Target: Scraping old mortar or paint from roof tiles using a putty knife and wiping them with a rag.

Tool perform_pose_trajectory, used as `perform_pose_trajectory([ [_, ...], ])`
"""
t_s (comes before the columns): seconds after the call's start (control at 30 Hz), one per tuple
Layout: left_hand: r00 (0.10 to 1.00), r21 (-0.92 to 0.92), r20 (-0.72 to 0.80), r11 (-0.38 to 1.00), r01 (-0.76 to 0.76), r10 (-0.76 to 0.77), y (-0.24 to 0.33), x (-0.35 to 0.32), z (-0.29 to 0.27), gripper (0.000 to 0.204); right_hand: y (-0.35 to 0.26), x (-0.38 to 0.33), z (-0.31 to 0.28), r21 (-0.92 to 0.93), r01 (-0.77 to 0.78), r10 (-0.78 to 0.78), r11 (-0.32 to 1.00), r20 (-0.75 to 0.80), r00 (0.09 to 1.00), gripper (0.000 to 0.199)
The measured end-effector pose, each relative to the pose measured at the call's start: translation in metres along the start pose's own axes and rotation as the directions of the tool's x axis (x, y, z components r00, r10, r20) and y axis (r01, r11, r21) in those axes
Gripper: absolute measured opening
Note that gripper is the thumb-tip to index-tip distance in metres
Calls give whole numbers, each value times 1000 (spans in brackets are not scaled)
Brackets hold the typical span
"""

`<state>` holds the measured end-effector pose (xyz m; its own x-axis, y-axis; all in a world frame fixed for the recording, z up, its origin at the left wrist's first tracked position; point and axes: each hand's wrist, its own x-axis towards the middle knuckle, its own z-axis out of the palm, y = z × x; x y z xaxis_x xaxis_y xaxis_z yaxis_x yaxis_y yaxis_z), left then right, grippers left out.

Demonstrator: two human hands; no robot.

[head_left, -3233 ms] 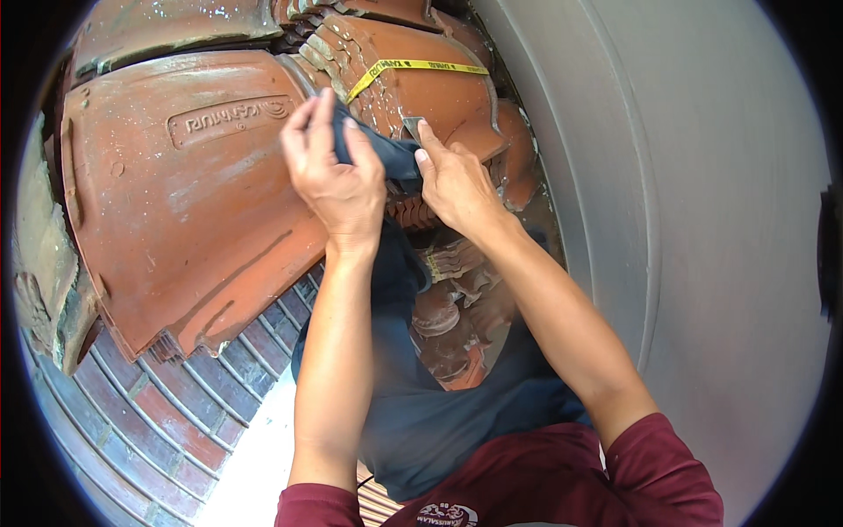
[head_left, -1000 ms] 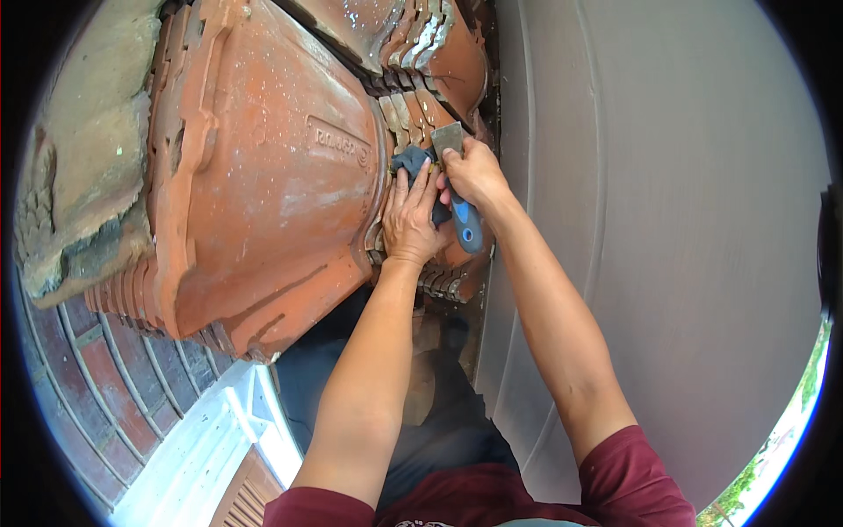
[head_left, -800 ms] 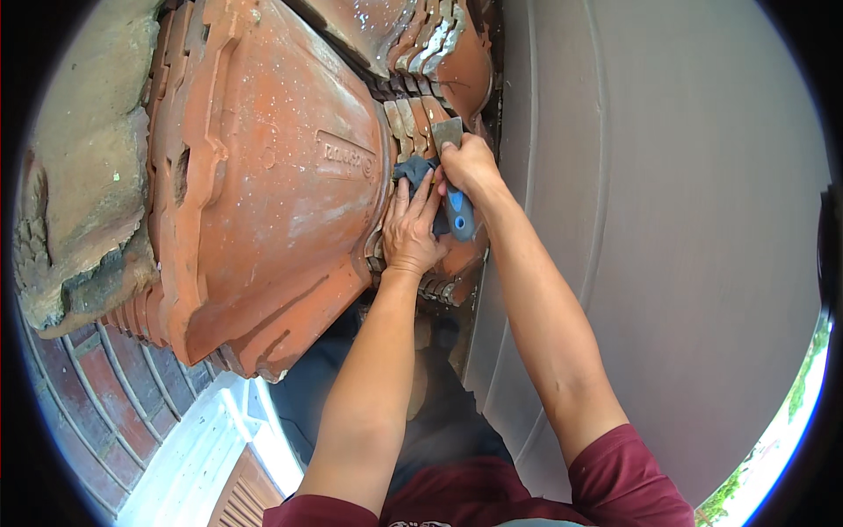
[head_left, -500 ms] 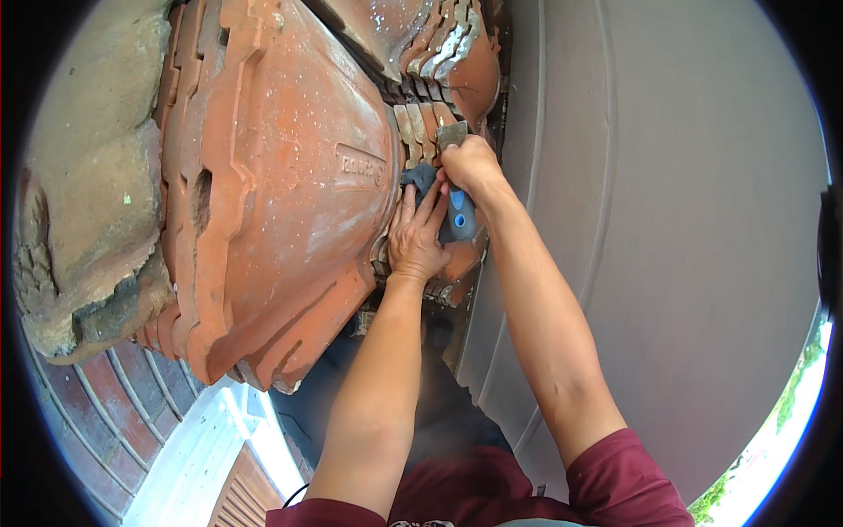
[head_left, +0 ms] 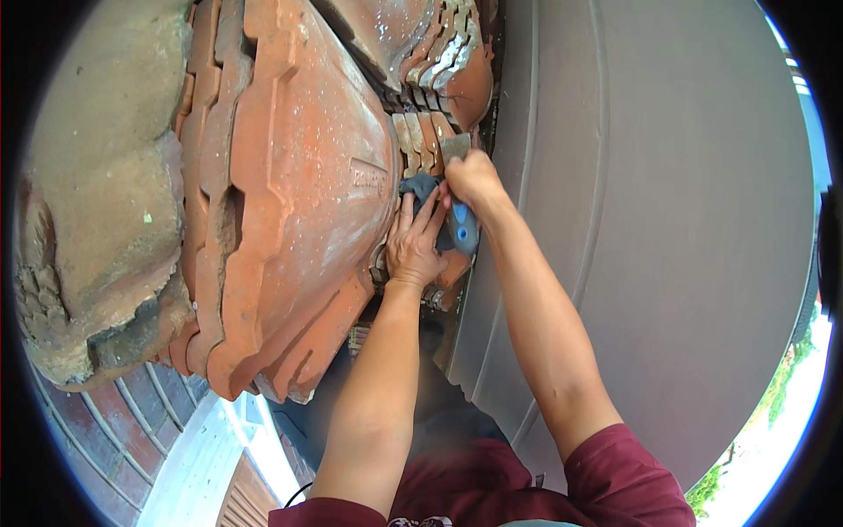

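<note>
My right hand is closed around a putty knife with a grey and blue handle. Its broad, dull metal blade sticks out past the fist, over the edges of several stacked roof tiles. Just left of it, my left hand lies with fingers stretched out and apart on the lower part of that stack. A crumpled dark grey cloth sits under its fingertips. The fingers of both hands nearly meet beside the knife handle.
A stack of large orange clay tiles rises close on the left, with a mossy, chipped tile beyond it. More tiles stand at the far end. A grey ribbed metal sheet runs along the right.
My right fist and the putty knife have shifted slightly down and right. The left hand stays on the cloth. The whole view has moved a little, with the left tiles appearing further right.
</note>
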<state>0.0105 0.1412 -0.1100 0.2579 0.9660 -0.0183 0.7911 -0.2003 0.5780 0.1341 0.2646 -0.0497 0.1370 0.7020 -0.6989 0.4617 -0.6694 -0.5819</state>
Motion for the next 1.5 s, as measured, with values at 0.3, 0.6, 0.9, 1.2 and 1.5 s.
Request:
perform_pose_trajectory([
  [0.3, 999, -57, -42, 998, -18, 16, -4, 4, -3, 93, -10, -5, -3, 81, -13, 11, 997, 22, 1000, 25],
  [0.6, 997, -86, -67, 996, -35, 30, 4, 1, 3, 81, 0, 5, -7, 112, 20, -25, 994, 38, 999, 21],
  [0.9, 980, -6, -190, 998, -56, 54, -2, 0, 9, 85, 26, -8, -3, 514, 166, -184, 842, -17, 983, 19],
  [1.2, 965, -35, -245, 994, -105, 94, -5, -2, 10, 84, 56, -27, 2, 339, 238, -213, 910, -108, 971, 18],
  [1.5, 995, -54, -103, 998, -14, 8, 3, -2, 2, 86, 16, -12, -8, 105, 81, -83, 991, 18, 996, 20],
])
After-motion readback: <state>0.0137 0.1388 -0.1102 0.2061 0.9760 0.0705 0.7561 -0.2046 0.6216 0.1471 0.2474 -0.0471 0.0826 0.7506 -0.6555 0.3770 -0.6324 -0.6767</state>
